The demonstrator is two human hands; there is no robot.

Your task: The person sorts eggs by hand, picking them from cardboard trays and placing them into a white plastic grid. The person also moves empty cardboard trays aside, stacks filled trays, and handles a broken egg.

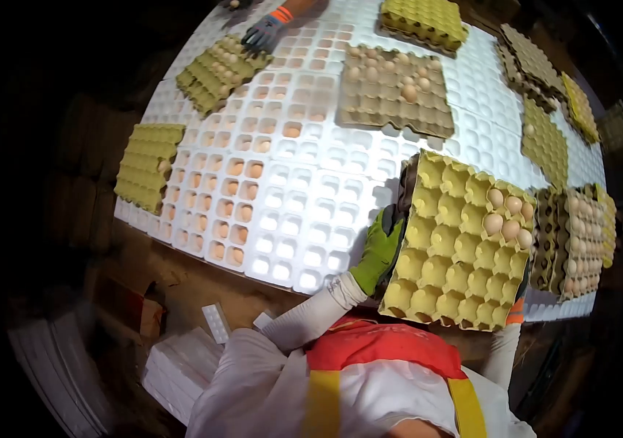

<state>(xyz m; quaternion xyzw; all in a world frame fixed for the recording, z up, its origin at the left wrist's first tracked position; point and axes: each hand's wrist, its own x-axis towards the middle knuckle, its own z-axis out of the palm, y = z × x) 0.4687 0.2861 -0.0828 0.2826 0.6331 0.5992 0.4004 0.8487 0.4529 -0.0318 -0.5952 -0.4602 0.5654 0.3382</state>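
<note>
A stack of egg trays is held up in front of my body, with a yellow tray [446, 248] on top. Several brown eggs [510, 225] sit in its upper right cells; its other cells hold none. My left hand [381, 248], in a green and dark glove, grips the stack's left side, its fingertips hidden under the edge. Of my right hand [519, 299], at the lower right side, little shows beyond an orange cuff; the trays cover its fingers. Beneath lie white plastic trays [304, 226], with eggs in the cells further left.
A co-worker's gloved hand [262, 33] touches a yellow-green tray [216, 77] at the upper left. A grey-brown tray with eggs [397, 91] lies ahead. Stacked trays with eggs [581, 241] stand at the right. White packs [183, 369] lie below the table's edge.
</note>
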